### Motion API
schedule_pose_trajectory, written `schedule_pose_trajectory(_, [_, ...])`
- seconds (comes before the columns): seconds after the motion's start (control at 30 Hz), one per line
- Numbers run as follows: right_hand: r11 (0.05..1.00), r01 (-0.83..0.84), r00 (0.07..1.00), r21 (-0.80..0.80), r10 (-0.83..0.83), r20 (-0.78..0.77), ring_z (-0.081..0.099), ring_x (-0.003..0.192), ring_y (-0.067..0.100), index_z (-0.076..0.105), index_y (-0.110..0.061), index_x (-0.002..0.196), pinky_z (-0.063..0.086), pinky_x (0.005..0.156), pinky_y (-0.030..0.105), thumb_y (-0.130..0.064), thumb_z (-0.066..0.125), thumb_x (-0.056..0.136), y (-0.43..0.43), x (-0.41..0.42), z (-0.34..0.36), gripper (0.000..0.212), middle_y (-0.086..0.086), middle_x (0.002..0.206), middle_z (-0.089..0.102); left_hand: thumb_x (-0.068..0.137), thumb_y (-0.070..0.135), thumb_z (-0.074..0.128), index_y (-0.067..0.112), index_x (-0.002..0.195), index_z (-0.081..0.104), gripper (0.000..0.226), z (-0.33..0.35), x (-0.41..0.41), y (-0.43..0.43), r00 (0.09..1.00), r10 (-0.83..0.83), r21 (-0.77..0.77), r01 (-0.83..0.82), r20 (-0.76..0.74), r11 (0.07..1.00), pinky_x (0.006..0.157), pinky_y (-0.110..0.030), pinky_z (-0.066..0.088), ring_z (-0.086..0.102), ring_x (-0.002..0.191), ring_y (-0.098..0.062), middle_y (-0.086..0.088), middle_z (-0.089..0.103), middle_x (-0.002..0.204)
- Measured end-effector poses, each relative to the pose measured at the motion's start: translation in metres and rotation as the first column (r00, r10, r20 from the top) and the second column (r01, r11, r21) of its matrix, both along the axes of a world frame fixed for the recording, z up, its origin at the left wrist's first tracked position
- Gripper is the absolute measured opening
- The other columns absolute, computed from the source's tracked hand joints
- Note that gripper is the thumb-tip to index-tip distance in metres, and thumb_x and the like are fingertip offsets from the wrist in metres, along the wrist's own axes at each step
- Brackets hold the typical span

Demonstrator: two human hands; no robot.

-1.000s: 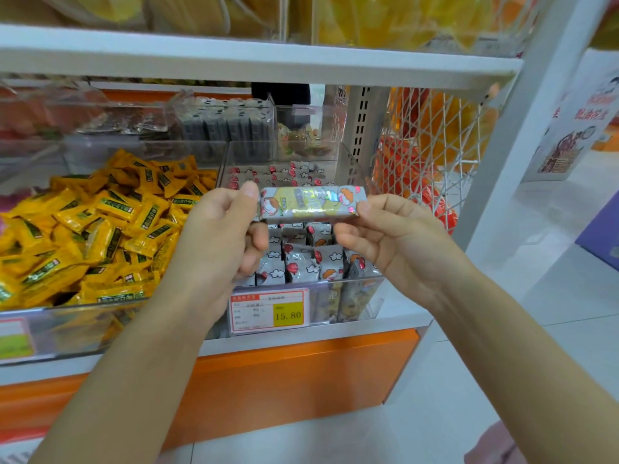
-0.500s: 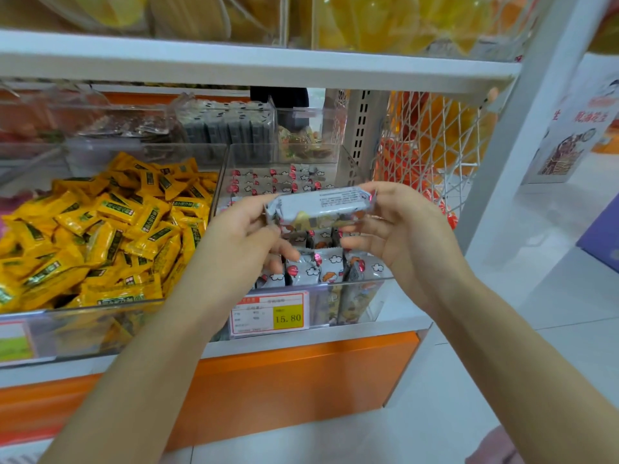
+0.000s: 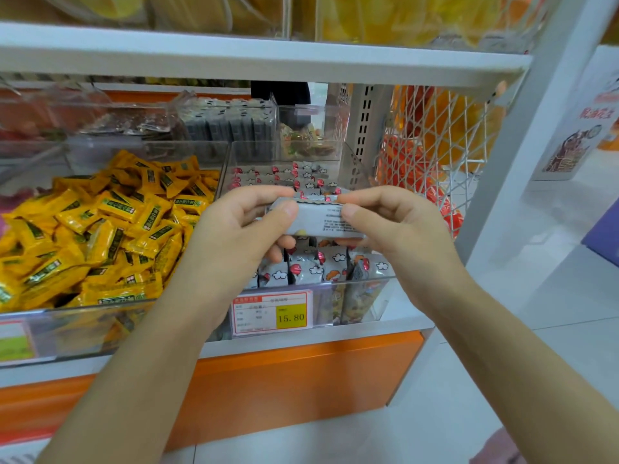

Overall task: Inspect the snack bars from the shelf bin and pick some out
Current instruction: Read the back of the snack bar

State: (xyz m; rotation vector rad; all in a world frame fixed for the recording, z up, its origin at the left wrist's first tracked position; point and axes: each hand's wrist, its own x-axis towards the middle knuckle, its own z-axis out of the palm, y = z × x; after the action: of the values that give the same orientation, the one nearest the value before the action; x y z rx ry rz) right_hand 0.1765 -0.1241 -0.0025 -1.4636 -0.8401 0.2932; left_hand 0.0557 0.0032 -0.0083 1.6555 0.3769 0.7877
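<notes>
**Shop shelving, and one bar held up with its printed back to the eye**

White store shelving (image 3: pixel 268 58) ran across the view above an orange base panel (image 3: pixel 301 373). On the lower shelf sat a clear shelf bin (image 3: pixel 351 282) of grey snack bars (image 3: pixel 311 267) packed on end, with a price tag (image 3: pixel 273 313) reading 15.80 on its front. A heap of yellow sweets (image 3: pixel 110 222) filled the neighbouring bin on the left, and a white net of orange goods (image 3: pixel 428 135) hung to the right.

One snack bar (image 3: pixel 318 221) was held level in the air just above the bin's front rows. Its back seam and small print faced the camera. The left hand (image 3: pixel 234 229) pinched its left end, thumb on the near face and fingers curled behind. The right hand (image 3: pixel 395 226) pinched the right end the same way. Both grips were narrow and closed on the wrapper.

The bar looked light and fairly stiff inside a thin, glossy film wrapper. That film would probably be slippery and would crinkle under pressure, and a hard squeeze might crack what was inside. Holding it at the two ends seemed sound, since that left the print clear to read. To lift more from the bin, taking an upright bar by its top end between thumb and forefinger would likely work best.
</notes>
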Motion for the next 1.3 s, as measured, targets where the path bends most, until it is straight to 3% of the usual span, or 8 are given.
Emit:
schedule_pose_trajectory(0.23, [0.987,0.156,0.98,0.04,-0.16,0.116,0.055,0.061,-0.003,0.067,-0.023,0.066,0.043,0.057,0.011,-0.013,0.066,0.083,0.001,-0.005,0.0,0.02,-0.017,0.061,0.062,0.084,0.014,0.063,0.026,0.091,0.061,0.013,-0.001,0.001,-0.007,1.0,-0.001,0.107,0.001,-0.004,0.994,0.049,-0.018,0.049,0.063,0.056,-0.01,-0.003,0.067,0.08])
schedule_pose_trajectory(0.43, [0.979,0.197,0.951,0.045,-0.202,0.234,0.057,0.067,0.0,0.068,-0.022,0.07,0.047,0.064,0.016,-0.018,0.067,0.083,0.002,-0.014,-0.004,0.014,-0.012,0.068,0.065,0.085,0.024,0.061,0.015,0.079,0.058,0.011,-0.001,0.003,-0.01,0.996,0.083,0.075,-0.08,-0.04,0.994,0.046,-0.023,0.053,0.066,0.053,-0.016,0.0,0.067,0.072])
schedule_pose_trajectory(0.67, [0.989,0.143,0.967,0.049,-0.15,0.206,0.063,0.075,0.004,0.071,-0.025,0.074,0.05,0.068,0.017,-0.014,0.065,0.085,0.0,-0.011,0.0,0.016,-0.01,0.075,0.07,0.084,0.02,0.064,0.008,0.075,0.061,0.015,0.001,0.0,-0.006,0.999,0.032,-0.154,-0.034,-0.015,0.987,0.051,-0.024,0.055,0.071,0.064,-0.027,0.0,0.067,0.093])
schedule_pose_trajectory(0.8, [0.996,0.084,0.99,0.037,-0.087,0.11,0.066,0.079,0.017,0.073,-0.019,0.078,0.055,0.074,0.034,-0.012,0.064,0.086,0.0,-0.002,0.002,0.014,0.003,0.079,0.072,0.086,0.022,0.061,0.014,0.078,0.06,0.011,0.001,0.002,-0.008,0.998,0.053,-0.029,-0.054,-0.035,0.998,0.052,-0.024,0.056,0.071,0.063,-0.02,0.006,0.071,0.076])
schedule_pose_trajectory(0.97, [0.986,-0.158,0.986,0.057,0.154,0.064,0.065,0.099,0.017,0.063,-0.016,0.111,0.054,0.084,0.031,-0.001,0.067,0.081,-0.006,0.009,0.003,0.033,0.005,0.11,0.067,0.093,0.03,0.051,0.012,0.087,0.06,0.021,0.004,0.008,-0.008,0.986,0.167,-0.017,-0.167,-0.016,0.986,0.047,-0.023,0.053,0.066,0.055,-0.013,0.0,0.067,0.067])
schedule_pose_trajectory(1.1, [0.991,-0.099,0.991,0.09,0.09,0.102,0.068,0.089,0.019,0.062,-0.011,0.111,0.058,0.071,0.029,0.005,0.066,0.08,-0.006,0.014,0.006,0.035,0.015,0.105,0.067,0.097,0.033,0.041,0.019,0.092,0.058,0.022,0.009,0.017,-0.012,0.99,0.141,-0.027,-0.142,-0.006,0.99,0.05,-0.023,0.054,0.064,0.055,-0.011,-0.001,0.064,0.078])
schedule_pose_trajectory(1.2, [0.985,0.118,0.984,0.129,-0.133,0.116,0.069,0.081,0.018,0.064,-0.014,0.106,0.058,0.064,0.028,-0.008,0.067,0.083,-0.007,0.022,0.009,0.024,0.009,0.095,0.07,0.097,0.033,0.04,0.021,0.113,0.056,0.026,0.012,0.027,-0.005,0.971,0.228,0.269,-0.2,-0.074,0.942,0.067,-0.027,0.054,0.064,0.077,-0.008,0.004,0.064,0.102])
schedule_pose_trajectory(1.3, [0.953,0.286,0.932,0.096,-0.3,0.201,0.066,0.075,0.023,0.064,-0.021,0.095,0.056,0.068,0.038,-0.019,0.068,0.082,-0.007,0.033,0.009,0.013,0.004,0.086,0.069,0.095,0.039,0.039,0.02,0.134,0.047,0.045,0.007,0.038,0.007,0.884,0.344,0.726,-0.008,-0.316,0.688,0.106,-0.038,0.027,0.037,0.129,-0.019,-0.001,0.045,0.14])
